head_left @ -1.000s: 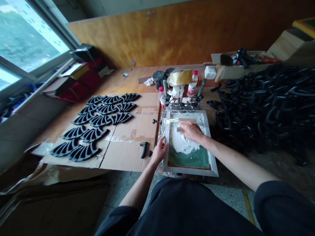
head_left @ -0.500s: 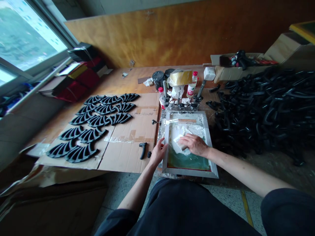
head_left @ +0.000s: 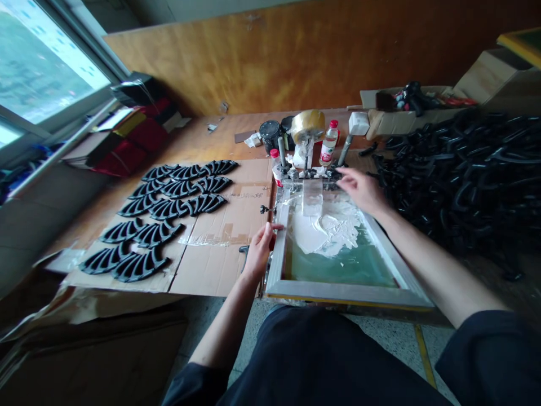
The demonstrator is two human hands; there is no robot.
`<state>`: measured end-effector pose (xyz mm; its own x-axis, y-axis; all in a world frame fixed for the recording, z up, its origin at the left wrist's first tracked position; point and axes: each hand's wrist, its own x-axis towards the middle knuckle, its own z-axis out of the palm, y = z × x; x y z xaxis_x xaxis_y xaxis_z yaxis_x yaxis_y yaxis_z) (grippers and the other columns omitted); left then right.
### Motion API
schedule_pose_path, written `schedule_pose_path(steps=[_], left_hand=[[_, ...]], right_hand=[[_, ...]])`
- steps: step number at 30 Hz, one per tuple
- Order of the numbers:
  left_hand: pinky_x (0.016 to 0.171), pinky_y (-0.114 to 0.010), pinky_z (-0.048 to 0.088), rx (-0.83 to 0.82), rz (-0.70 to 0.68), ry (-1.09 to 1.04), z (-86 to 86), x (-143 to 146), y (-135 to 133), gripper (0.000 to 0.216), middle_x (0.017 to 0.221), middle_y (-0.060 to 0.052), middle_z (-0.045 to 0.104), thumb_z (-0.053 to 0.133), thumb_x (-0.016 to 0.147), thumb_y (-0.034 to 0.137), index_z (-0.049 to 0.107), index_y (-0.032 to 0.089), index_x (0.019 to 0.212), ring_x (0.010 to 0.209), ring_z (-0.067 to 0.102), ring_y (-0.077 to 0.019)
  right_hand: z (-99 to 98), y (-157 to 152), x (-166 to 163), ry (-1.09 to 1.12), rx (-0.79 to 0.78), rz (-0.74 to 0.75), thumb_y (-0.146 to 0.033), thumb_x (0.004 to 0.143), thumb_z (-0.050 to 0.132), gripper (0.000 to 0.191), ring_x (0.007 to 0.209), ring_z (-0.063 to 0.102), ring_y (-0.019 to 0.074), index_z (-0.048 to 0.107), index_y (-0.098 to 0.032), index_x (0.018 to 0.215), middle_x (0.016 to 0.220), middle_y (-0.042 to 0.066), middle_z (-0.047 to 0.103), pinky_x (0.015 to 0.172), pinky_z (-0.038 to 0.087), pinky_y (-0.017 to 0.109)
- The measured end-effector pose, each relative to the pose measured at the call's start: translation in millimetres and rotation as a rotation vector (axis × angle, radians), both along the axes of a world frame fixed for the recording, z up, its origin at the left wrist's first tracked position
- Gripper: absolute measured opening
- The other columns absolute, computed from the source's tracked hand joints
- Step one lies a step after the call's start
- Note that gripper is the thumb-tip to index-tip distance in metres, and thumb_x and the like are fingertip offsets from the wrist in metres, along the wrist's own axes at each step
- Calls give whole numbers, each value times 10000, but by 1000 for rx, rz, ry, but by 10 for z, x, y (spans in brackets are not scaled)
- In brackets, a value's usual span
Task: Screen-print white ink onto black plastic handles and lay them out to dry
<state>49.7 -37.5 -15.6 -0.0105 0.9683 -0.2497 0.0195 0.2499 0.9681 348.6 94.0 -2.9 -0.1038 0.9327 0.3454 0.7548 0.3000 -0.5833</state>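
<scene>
A metal-framed printing screen (head_left: 346, 293) with green mesh and smeared white ink (head_left: 321, 231) is hinged at its far end and tilted up toward me. My left hand (head_left: 258, 248) grips the frame's left rail. My right hand (head_left: 359, 189) hovers with fingers spread over the far right corner of the frame, near the hinge clamps (head_left: 310, 173); it holds nothing. A pale squeegee (head_left: 311, 198) rests on the mesh at the far end, apart from both hands.
Rows of black fan-shaped parts (head_left: 164, 214) lie on cardboard (head_left: 220, 248) to the left. A big heap of black curved parts (head_left: 465, 175) fills the right. Bottles (head_left: 328, 144), a tape roll (head_left: 307, 127) and black jars (head_left: 270, 135) stand behind the screen. A window is at far left.
My right hand let go of the squeegee and moved from mid-mesh to the far right corner. The near end of the screen frame has risen under my left hand.
</scene>
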Motion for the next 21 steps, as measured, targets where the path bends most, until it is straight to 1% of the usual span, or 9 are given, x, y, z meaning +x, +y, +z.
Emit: schedule_pose_path(steps=[2, 4, 6, 8, 11, 14, 16, 19, 21], left_hand=[[525, -227, 419, 98, 56, -78, 219, 63, 138, 571, 777, -22, 624, 374, 891, 666, 645, 191, 1055, 582, 515, -109], [612, -241, 485, 222, 91, -146, 384, 132, 311, 521, 930, -41, 656, 388, 904, 638, 616, 211, 1094, 727, 595, -136], [682, -255, 518, 301, 97, -201, 469, 198, 457, 498, 1023, -58, 656, 398, 914, 611, 578, 214, 1155, 867, 631, -160], [690, -256, 526, 314, 139, -226, 451, 269, 497, 512, 1061, -73, 656, 381, 922, 604, 529, 213, 1217, 914, 643, -165], [642, -244, 519, 154, 195, -227, 210, 426, 276, 560, 1061, -105, 672, 389, 906, 629, 499, 187, 1232, 861, 658, -166], [595, -273, 527, -304, -85, -274, -175, 645, -148, 610, 1043, -151, 689, 491, 847, 654, 539, 150, 1187, 832, 672, -211], [640, -300, 546, -465, -162, -368, -398, 753, -381, 593, 1023, -149, 692, 491, 846, 654, 567, 146, 1142, 844, 674, -214], [639, -286, 539, -436, -31, -386, -604, 646, -484, 537, 920, -116, 693, 483, 850, 638, 578, 143, 1035, 748, 667, -175], [536, -253, 493, -348, 53, -183, -703, 313, -408, 540, 823, -94, 690, 479, 834, 654, 568, 147, 996, 618, 635, -155]], right_hand=[[-104, -23, 346, 77, -42, -207, -329, 955, 471, 350, 796, 615, 171, 618, -120, 1195, 994, 130, 699, 734, 448, 311], [-309, -164, 505, 67, -140, -299, -329, 955, 454, 337, 779, 605, 185, 650, -78, 1063, 934, 158, 700, 729, 437, 326], [-568, -392, 415, 13, -232, -193, -349, 918, 532, 274, 755, 601, 189, 672, -114, 930, 887, 129, 700, 724, 441, 324], [-815, -643, 144, -92, -229, 31, -374, 858, 633, 213, 802, 606, 200, 662, -165, 834, 900, 91, 691, 753, 452, 321], [-1030, -959, -333, -357, -173, 212, -334, 823, 688, 179, 910, 586, 241, 613, -173, 798, 918, 100, 666, 793, 444, 338], [-1015, -1199, -681, -439, -196, 116, -268, 877, 626, 117, 847, 579, 242, 573, -175, 829, 815, 100, 652, 738, 433, 328], [-935, -1335, -815, -384, -146, 149, -262, 916, 566, 96, 851, 571, 239, 557, -186, 858, 821, 94, 649, 739, 429, 326], [-844, -1424, -767, -268, -44, 334, -264, 953, 504, 119, 907, 557, 216, 550, -205, 861, 889, 74, 648, 791, 425, 314], [-869, -1376, -499, -283, -49, 269, -253, 954, 494, 122, 906, 549, 214, 562, -207, 863, 895, 75, 650, 801, 417, 318]])
